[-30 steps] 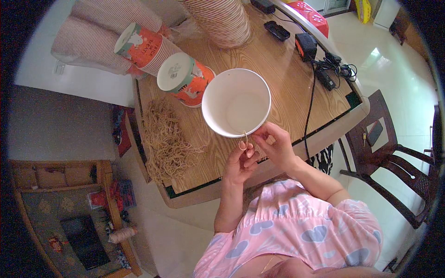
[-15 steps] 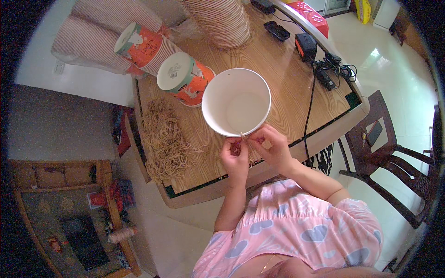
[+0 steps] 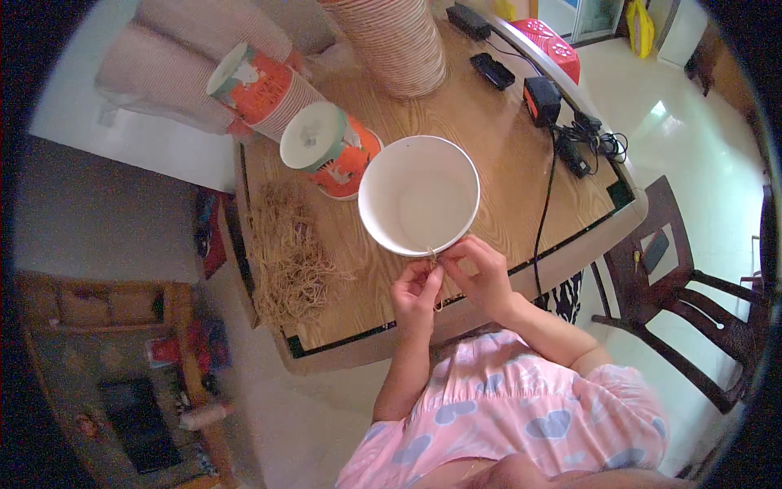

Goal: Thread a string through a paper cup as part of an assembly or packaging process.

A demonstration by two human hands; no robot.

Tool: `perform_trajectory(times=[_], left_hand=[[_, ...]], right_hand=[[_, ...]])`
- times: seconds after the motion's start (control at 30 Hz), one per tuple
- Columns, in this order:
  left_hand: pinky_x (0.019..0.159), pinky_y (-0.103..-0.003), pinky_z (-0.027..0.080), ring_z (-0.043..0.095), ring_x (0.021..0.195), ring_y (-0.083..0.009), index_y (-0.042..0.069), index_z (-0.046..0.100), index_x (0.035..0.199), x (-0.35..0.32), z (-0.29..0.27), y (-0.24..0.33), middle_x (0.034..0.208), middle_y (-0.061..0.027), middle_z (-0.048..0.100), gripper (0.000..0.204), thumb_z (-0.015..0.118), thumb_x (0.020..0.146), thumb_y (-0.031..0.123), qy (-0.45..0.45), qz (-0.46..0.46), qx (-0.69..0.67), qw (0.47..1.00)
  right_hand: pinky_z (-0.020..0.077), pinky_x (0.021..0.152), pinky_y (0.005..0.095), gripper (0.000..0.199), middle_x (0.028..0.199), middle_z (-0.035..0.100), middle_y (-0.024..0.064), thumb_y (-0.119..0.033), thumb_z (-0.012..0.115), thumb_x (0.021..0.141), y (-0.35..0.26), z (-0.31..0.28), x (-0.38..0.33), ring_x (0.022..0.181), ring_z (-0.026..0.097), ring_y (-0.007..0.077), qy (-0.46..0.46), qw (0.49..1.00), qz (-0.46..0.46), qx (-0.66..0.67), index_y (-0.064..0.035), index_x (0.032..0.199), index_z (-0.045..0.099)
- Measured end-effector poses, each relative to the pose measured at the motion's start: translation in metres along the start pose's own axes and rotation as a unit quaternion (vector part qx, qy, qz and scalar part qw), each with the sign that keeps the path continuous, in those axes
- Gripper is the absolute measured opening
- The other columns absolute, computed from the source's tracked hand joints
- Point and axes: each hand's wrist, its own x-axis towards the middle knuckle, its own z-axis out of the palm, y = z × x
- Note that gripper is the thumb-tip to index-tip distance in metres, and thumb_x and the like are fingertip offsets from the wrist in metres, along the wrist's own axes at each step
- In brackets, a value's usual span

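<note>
**Both hands close in on the string at the bowl's rim**

Compared with a second ago, the two hands come closer together just below the near rim of the white paper bowl (image 3: 419, 194). Earlier the right hand was holding the rim and the left was a little lower; now both meet at one small spot. I judge from this that the work is at a fine step, tying or threading a thin string (image 3: 434, 259) at the rim.

Nearest to the camera, the left hand (image 3: 416, 292) has its fingers curled and pinches the thin yellowish string, a loop of which hangs below. The right hand (image 3: 483, 273) is also closed in a pinch on the same string, touching the bowl's edge. The sleeves are soft pink cloth with pale blue clouds.

The bowl itself is round, smooth and matt white inside, and empty. It is tilted so that the opening faces the camera, above the near part of the wooden table (image 3: 497, 155), which has a warm grain and a dark border.

To the left lies a loose pile of straw-coloured strings (image 3: 287, 253), tangled and fibrous. Farther back, two stacks of orange printed bowls (image 3: 330, 148) lie on their sides. Beyond them stands a tall ribbed stack of bowls (image 3: 397, 42), and black adapters with cables (image 3: 562, 130) lie at the far right.
</note>
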Motion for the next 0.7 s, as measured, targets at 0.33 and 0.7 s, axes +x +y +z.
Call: perform_trajectory(times=[0.33,0.7], left_hand=[[0.043,-0.016,0.033,0.045,0.052,-0.0025,0.006,0.060,0.087,0.007,-0.008,-0.008,0.068,0.0043,0.054,0.009,0.063,0.079,0.008,0.017,-0.060,-0.017,0.998],[0.040,-0.016,0.032,0.045,0.049,-0.0033,0.005,0.063,0.082,0.008,-0.005,0.004,0.066,0.0033,0.057,0.004,0.063,0.078,0.006,0.014,-0.099,-0.089,0.991]], right_hand=[[0.0484,0.064,0.0326,0.016,0.083,0.059,0.0115,0.001,0.066,0.069,-0.003,-0.001,-0.001,0.076,0.059,0.0263,0.007,0.998,-0.048,-0.028,-0.0016,0.084,0.060],[0.0456,0.059,0.0307,0.027,0.085,0.059,0.0097,0.004,0.065,0.066,0.001,-0.006,-0.004,0.073,0.057,0.0226,-0.008,0.988,-0.138,-0.064,-0.0049,0.092,0.065]])
